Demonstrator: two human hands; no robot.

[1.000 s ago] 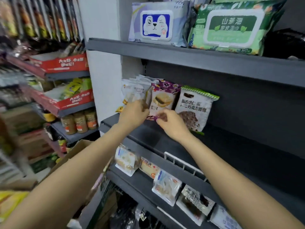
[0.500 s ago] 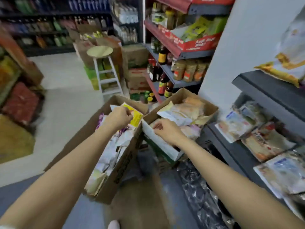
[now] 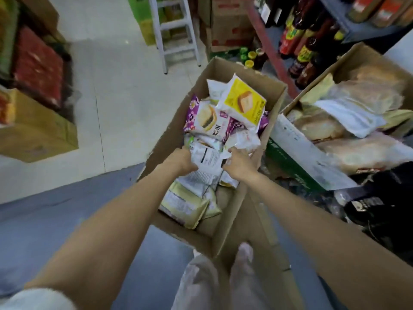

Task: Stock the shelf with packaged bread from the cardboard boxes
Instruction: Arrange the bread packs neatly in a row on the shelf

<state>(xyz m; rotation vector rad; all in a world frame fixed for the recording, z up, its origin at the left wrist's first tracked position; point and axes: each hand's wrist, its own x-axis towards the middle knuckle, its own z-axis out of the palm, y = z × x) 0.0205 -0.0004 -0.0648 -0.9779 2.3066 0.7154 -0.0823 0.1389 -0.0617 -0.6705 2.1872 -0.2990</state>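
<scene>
I look down into an open cardboard box (image 3: 169, 133) on the floor, filled with several bread packets. A yellow packet (image 3: 242, 101) and a purple packet (image 3: 207, 118) lie near its far end. Both hands are inside the box. My left hand (image 3: 180, 161) grips the left edge of a white packet (image 3: 207, 156) that shows its printed back. My right hand (image 3: 239, 163) grips a clear packet (image 3: 242, 140) beside it. A second box (image 3: 297, 139) with larger bread bags stands to the right. The shelf being stocked is out of view.
A white step stool (image 3: 176, 25) stands on the pale floor beyond the box. Sauce bottles (image 3: 301, 54) fill a low shelf at the upper right. Stacked cartons (image 3: 38, 128) sit at the left. A black bag (image 3: 384, 202) lies at the right. My feet (image 3: 243, 253) stand just behind the box.
A second ago both hands were at packets on the shelf. I have turned away and bent over the boxes; the right hand moved from the right box into the left one.
</scene>
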